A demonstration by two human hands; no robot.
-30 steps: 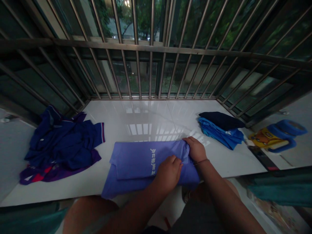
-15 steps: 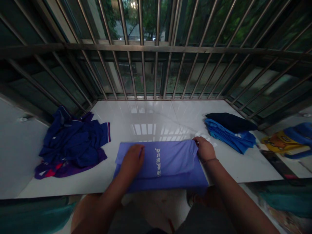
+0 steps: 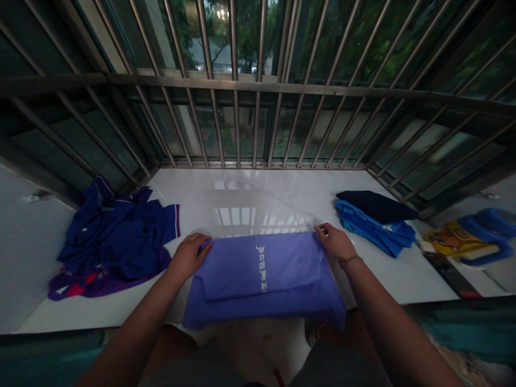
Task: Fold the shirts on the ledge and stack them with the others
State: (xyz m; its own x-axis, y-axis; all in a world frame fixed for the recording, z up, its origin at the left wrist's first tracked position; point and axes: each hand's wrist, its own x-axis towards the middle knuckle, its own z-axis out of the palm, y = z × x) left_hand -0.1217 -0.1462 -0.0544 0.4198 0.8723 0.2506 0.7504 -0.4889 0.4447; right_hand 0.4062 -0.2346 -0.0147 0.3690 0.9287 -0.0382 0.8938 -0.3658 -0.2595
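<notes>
A partly folded light purple shirt [image 3: 262, 277] with white lettering lies at the front edge of the white ledge [image 3: 250, 199]. My left hand [image 3: 188, 255] grips its far left corner, fingers curled over the cloth. My right hand [image 3: 335, 242] pinches its far right corner. The shirt's near edge hangs a little over the ledge front.
A heap of dark blue and purple clothes [image 3: 108, 236] lies at the left. A folded stack, dark navy on bright blue [image 3: 374, 220], sits at the right. Metal window bars [image 3: 258, 86] close the ledge on three sides. A blue and yellow bag [image 3: 471, 239] lies beyond the right bars.
My left hand slid leftward across the shirt from beside my right hand to the far left corner. The right hand stayed on the right corner.
</notes>
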